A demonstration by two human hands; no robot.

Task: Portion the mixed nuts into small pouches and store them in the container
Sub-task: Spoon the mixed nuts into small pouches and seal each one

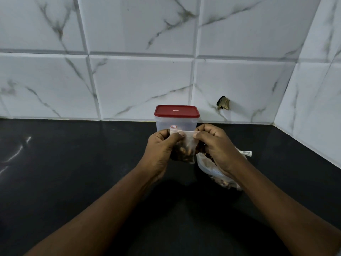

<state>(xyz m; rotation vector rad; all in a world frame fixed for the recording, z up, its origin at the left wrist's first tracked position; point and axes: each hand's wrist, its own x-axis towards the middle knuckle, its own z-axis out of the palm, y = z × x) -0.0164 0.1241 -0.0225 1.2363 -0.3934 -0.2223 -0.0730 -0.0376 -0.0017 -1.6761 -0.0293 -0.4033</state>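
Fingers of L hand & R hand tight on pouch top; nut bag part-hidden

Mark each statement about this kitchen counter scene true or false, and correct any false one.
1. The container has its red lid on. True.
2. The left hand and right hand both pinch the top of the small pouch. True.
3. The small pouch is empty. False: nuts show inside it.
4. The big bag lies left of the container. False: the big bag lies to its right, beneath the right hand.
5. The counter is white. False: it is black.
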